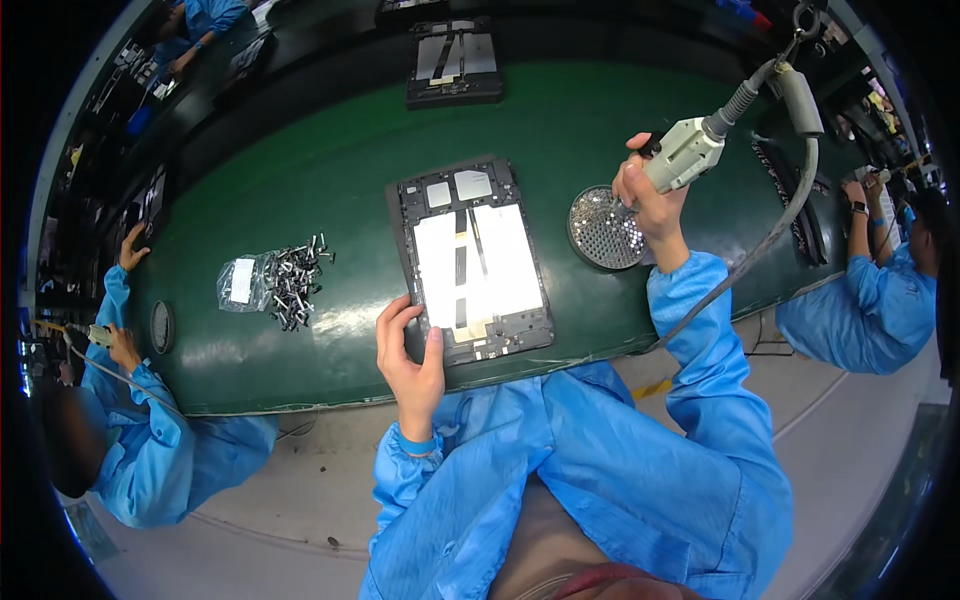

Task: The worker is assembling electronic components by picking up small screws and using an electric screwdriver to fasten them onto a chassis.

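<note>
An opened tablet point(515, 260) with bright silver battery panels and dark flat cables lies in front of me, on a dark pad or cover point(396, 215) that shows along its left and top edges. My left hand point(412, 365) holds the tablet's lower left corner, thumb over the edge and fingers along the side. My right hand point(655, 205) is wrapped round a pale electric screwdriver point(688, 152), its cord rising to a hook. Below that hand stands a round perforated dish point(590, 238) with small shiny screws. The screwdriver's tip is hidden by my hand.
Left of the tablet, a clear plastic bag point(240, 283) with a white label lies beside a heap of small black-and-silver parts point(297, 283). Another opened tablet point(455, 60) sits at the far side. Black strips point(790, 200) lie at right; co-workers in blue sit both sides. A cable point(760, 245) hangs by my right arm.
</note>
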A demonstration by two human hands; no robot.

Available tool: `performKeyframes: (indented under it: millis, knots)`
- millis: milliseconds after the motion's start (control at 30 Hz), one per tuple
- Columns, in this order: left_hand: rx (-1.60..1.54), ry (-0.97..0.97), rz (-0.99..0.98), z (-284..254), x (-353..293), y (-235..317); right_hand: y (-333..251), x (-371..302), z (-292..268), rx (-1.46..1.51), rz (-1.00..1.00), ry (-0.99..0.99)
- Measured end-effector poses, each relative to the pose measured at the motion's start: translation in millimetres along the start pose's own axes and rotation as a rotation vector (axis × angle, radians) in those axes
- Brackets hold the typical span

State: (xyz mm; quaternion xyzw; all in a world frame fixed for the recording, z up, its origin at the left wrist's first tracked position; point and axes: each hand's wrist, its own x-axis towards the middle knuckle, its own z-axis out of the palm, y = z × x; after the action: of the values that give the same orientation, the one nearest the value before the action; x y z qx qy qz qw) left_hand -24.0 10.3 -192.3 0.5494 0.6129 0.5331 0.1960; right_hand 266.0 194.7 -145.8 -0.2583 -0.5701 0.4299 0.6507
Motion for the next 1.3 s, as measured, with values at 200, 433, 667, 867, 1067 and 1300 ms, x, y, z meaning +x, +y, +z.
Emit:
performKeyframes:
  millis: [200, 433, 667, 867, 1067, 1300]
  knots:
    - [0.018, -0.005, 0.021, 1, 0, -2, -11, 0, 12, 0.064, 0.014, -0.028]
    - [0.008, -0.01, 0.008, 2, 0, 0, -15, 0, 15, -0.03, -0.007, -0.072]
    - [0.332, -0.272, 0.458, 38, 45, 69, -15, 2, 20, 0.128, -0.005, -0.041]
    - [0.221, -0.469, 0.597, 158, 104, 69, -15, 2, 15, 0.191, -0.033, -0.04]
    - [0.181, -0.518, 0.623, 186, 112, 58, -19, 4, 0, 0.177, -0.015, 0.017]
    - [0.067, -0.519, 0.589, 196, 113, 59, -18, 3, 2, 0.205, 0.005, 0.015]
